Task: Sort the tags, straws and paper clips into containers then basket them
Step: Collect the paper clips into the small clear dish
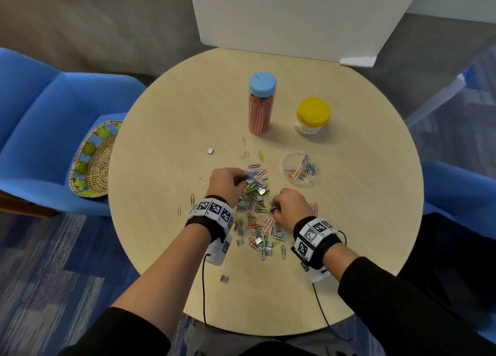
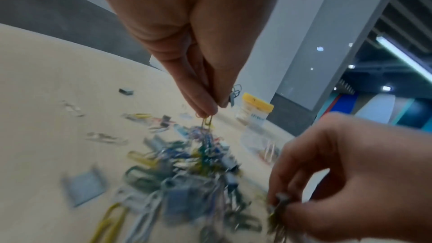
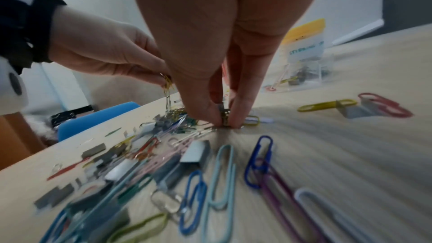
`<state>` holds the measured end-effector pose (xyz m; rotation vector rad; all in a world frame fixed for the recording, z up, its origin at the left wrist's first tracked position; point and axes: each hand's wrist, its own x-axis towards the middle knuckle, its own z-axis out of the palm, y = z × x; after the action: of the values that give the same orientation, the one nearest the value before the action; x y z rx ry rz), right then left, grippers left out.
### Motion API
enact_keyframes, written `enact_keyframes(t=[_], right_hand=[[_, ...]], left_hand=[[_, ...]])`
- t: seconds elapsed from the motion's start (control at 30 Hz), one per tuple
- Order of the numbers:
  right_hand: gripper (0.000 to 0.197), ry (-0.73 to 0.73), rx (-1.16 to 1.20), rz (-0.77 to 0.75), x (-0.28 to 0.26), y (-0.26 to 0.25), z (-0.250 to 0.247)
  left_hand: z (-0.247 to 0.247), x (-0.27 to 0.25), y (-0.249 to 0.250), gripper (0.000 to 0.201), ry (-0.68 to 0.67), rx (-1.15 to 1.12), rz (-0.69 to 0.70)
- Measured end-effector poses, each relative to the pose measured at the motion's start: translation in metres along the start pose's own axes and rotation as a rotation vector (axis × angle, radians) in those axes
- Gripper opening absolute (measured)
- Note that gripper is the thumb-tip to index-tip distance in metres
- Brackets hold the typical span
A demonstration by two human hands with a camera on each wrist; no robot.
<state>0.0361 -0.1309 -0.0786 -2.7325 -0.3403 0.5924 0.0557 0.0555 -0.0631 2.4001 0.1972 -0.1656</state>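
1. Far left, the woven basket [image 1: 92,162] is parked on a blue chair [image 1: 40,109] just off the counter [image 1: 166,109] edge. Nothing sorted is in it that I can see, so basketing comes way later.

2. My left hand [image 1: 226,180] is over the top-left of the pile of paper clips [image 1: 257,216]. From the left wrist view, the fingers [image 2: 205,106] are pinched on a yellow clip with a tangled chain of other clips dangling under it.

3. That pile is the task's main mess right now: coloured clips mixed with little grey metal tags [image 3: 196,151], spread across the counter's middle and near side, a few strays further out.

4. My right hand [image 1: 291,206] is down on the pile's right edge, fingers [image 3: 211,110] clamped round a small bunch of metal bits against the counter. Too blurry to say whether they're clips or tags.

5. Right of the pile sits the clear open tub [image 1: 299,169], already holding some clips. Behind it are the blue-lidded jar [image 1: 261,103], packed with straws, and the yellow-lidded jar [image 1: 312,119], both capped.

6. So I reckon we're mid-sort on the clips. Next move calls for shaking the chain free of any tags, then carrying both pinches right and dropping them in the tub without dragging extras along.
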Motion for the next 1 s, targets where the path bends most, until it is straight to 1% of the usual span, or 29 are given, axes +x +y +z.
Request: enact_keyframes(t=[0.07,0.2,0.3,0.4,0.53,0.7,0.8,0.93,1.0], right_hand=[[0.016,0.003,0.093,0.052,0.001,0.007,-0.005],[0.014,-0.019,0.415,0.188,0.002,0.029,-0.017],[0.015,-0.002,0.652,0.276,0.000,0.046,-0.027],[0.012,-0.021,0.836,0.374,0.002,0.063,-0.033],[0.015,-0.006,0.958,0.390,0.003,0.084,-0.042],[0.015,0.062,1.156,0.388,-0.002,0.094,-0.057],[0.018,0.084,1.239,0.394,-0.001,0.099,-0.059],[0.025,0.149,1.294,0.408,0.007,0.101,-0.065],[0.023,0.186,1.301,0.404,0.012,0.100,-0.072]], left_hand=[[-0.001,0.005,0.014,0.019,0.032,-0.130,0.009],[0.006,0.022,0.043,0.014,0.078,-0.420,0.022],[0.020,0.036,0.063,0.013,0.060,-0.602,0.004],[0.035,0.049,0.076,0.017,0.013,-0.667,0.028],[0.051,0.064,0.083,0.019,0.014,-0.605,0.069],[0.068,0.080,0.078,0.018,0.021,-0.419,0.029],[0.072,0.083,0.076,0.016,-0.027,-0.319,0.036],[0.072,0.085,0.076,0.021,-0.141,-0.228,0.137],[0.071,0.087,0.077,0.022,-0.172,-0.210,0.169]])
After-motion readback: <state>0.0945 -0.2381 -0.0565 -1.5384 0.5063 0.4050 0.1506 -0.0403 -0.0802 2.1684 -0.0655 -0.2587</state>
